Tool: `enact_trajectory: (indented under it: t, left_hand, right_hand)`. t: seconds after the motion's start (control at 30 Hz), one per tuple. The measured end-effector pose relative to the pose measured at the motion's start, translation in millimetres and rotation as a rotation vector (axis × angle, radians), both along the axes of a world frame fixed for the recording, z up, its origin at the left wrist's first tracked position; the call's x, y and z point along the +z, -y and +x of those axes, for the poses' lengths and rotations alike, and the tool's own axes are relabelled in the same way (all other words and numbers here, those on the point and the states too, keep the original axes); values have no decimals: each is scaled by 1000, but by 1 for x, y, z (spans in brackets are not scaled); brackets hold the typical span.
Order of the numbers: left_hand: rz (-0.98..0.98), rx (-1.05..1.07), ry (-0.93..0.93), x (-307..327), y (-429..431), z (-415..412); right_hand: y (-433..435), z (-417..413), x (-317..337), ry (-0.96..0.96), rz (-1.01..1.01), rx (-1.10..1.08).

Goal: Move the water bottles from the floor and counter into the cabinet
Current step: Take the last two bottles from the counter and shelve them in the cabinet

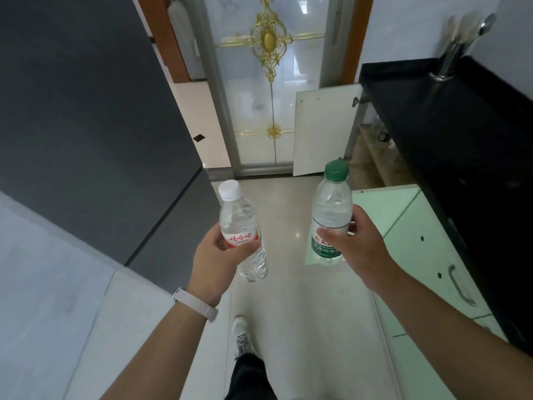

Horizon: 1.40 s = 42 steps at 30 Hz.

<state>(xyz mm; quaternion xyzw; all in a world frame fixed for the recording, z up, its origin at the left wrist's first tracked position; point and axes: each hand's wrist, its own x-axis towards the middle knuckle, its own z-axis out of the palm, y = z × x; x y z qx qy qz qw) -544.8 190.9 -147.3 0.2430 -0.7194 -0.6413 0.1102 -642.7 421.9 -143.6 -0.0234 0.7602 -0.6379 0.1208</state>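
White-capped bottle gripped in the left hand, green-capped bottle in the right hand, held apart over the floor. Open cabinet door juts out ahead, beside the black table.

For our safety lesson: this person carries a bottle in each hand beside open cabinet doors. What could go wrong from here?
Both grips are full: left grip on the white-cap bottle, right grip on the green-cap bottle, so neither can catch a slip.
The near door stands open into the walkway; a leg might knock it.
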Motion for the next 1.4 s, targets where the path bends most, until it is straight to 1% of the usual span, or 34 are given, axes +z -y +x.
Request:
enact_trajectory:
  t: [0.13, 0.3, 0.37, 0.43, 0.6, 0.8, 1.03, 1.2, 1.4]
  left_hand:
    - [29, -59, 3, -14, 56, -63]
    - [80, -149, -24, -13, 127, -133]
    - [102, -174, -27, -9, 155, -157]
    - [117, -194, -36, -7, 177, -181]
    - [131, -195, -32, -4, 208, -233]
    - [125, -220, 27, -14, 218, -306]
    - [44, -249, 83, -21, 213, -422]
    - [30, -324, 118, -13, 193, -515]
    - [45, -404, 59, -6, 154, -607]
  right_hand:
    - [55, -46, -4, -2, 47, -42]
    - [126, -98, 7, 9, 111, -113]
    - [149, -115, 14, -9, 104, -135]
    - [165, -132, 16, -24, 82, -133]
    - [191, -175, 21, -20, 100, -146]
    - [200, -242, -2, 3, 44, -181]
    - [201, -359, -42, 50, -5, -223]
    - [180, -437, -48, 73, -66, -295]
    - [143, -497, -37, 50, -72, -376]
